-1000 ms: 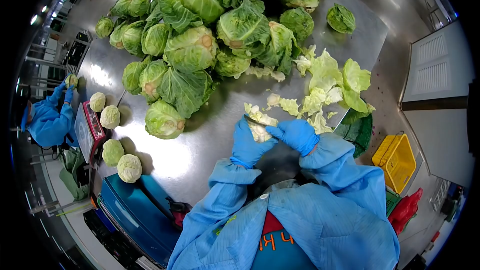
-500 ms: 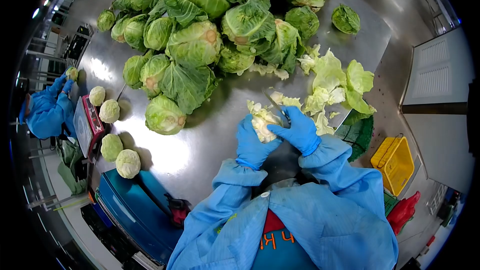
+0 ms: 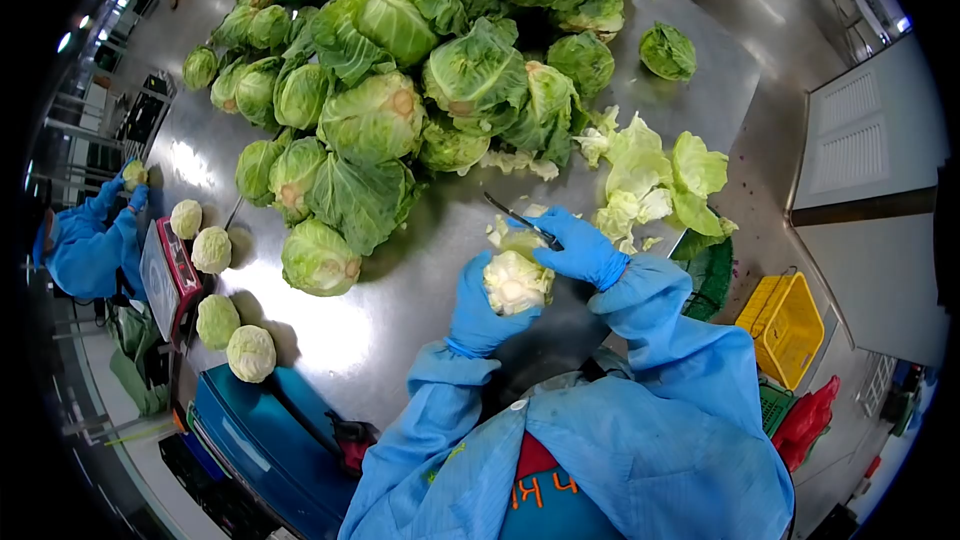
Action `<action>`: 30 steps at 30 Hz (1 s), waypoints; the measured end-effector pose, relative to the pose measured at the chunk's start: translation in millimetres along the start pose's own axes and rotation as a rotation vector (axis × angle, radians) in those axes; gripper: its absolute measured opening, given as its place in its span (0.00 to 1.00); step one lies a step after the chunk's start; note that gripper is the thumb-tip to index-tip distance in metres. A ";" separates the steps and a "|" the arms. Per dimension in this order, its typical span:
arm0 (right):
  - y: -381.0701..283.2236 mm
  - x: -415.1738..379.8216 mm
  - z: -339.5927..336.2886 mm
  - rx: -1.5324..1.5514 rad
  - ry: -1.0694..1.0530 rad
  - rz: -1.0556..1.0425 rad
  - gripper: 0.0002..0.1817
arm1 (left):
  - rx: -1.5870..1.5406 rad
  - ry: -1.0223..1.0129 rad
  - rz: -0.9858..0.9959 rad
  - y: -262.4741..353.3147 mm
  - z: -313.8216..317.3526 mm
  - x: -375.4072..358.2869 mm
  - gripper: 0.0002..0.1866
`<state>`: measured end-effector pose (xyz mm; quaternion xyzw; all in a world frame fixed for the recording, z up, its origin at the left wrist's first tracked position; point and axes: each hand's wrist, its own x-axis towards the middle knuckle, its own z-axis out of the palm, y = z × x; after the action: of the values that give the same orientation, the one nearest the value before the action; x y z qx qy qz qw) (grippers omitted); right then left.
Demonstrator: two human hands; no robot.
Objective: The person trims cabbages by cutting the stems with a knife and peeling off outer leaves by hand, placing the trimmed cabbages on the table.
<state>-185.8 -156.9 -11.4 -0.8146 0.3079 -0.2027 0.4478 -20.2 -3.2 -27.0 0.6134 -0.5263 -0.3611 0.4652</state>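
In a blue glove, my left hand [image 3: 484, 306] is closed around a small pale cabbage [image 3: 517, 282], its cut stem side facing up. My right hand [image 3: 583, 248], gloved too, grips a knife [image 3: 522, 221] whose dark blade points up and to the left, just above the cabbage. Pieces of trimmed leaf lie under the blade. More loose cabbage leaves [image 3: 640, 175] are heaped to the right of my right hand. Beyond both hands rises a large pile of green cabbages [image 3: 372, 118], several with their cut stems showing.
Trimmed cabbages [image 3: 251, 354] stand on the left of the metal table [image 3: 400, 325], beside a red scale [image 3: 173, 268]. A co-worker [image 3: 95, 245] in blue stands past it. A yellow crate [image 3: 785, 330] and a green basket [image 3: 708, 280] are at the right.
The cabbage has been turned so its stem side shows more fully. My right hand has moved slightly left with the knife, and trimmed leaf has come away from the cabbage. The view has shifted a little.
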 end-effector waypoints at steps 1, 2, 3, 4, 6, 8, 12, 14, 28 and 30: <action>8.0 0.0 4.0 -0.039 0.066 -0.183 0.28 | -0.137 -0.032 -0.018 -4.7 -2.4 -0.3 0.54; 15.8 -2.8 4.1 0.055 -0.018 -0.170 0.26 | -0.274 -0.063 -0.036 -8.1 -5.4 -0.8 0.54; 7.9 -2.1 -2.8 0.151 -0.102 -0.156 0.25 | -0.344 -0.139 -0.103 -2.4 -11.0 -0.1 0.54; 0.8 -1.5 -10.5 0.246 -0.186 -0.143 0.24 | -0.415 -0.213 -0.170 9.4 -17.7 1.9 0.53; -4.6 -2.3 -31.2 0.444 -0.439 0.232 0.21 | -0.558 -0.325 -0.263 15.4 -23.7 -0.8 0.52; -13.2 -7.9 -43.7 0.665 -0.502 0.315 0.18 | -0.704 -0.400 -0.313 13.6 -26.0 -4.9 0.52; -12.7 -17.1 -60.1 0.687 -0.611 0.417 0.19 | -1.028 -0.579 -0.432 9.1 -21.5 -6.3 0.52; -31.8 -21.8 -64.7 0.786 -0.416 0.530 0.18 | -1.199 -0.527 -0.580 28.1 -21.4 -8.0 0.50; -78.1 -74.3 -79.6 1.168 0.147 0.188 0.07 | -1.059 -0.505 -0.561 12.8 -11.8 -3.4 0.38; -73.1 -85.7 -101.2 1.277 0.246 0.118 0.07 | -0.968 -0.457 -0.455 5.0 -9.2 0.2 0.38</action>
<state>-286.1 -129.7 98.6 -0.3408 0.2202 -0.4127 0.8155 -13.2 -1.7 -19.4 0.3352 -0.2433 -0.7745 0.4780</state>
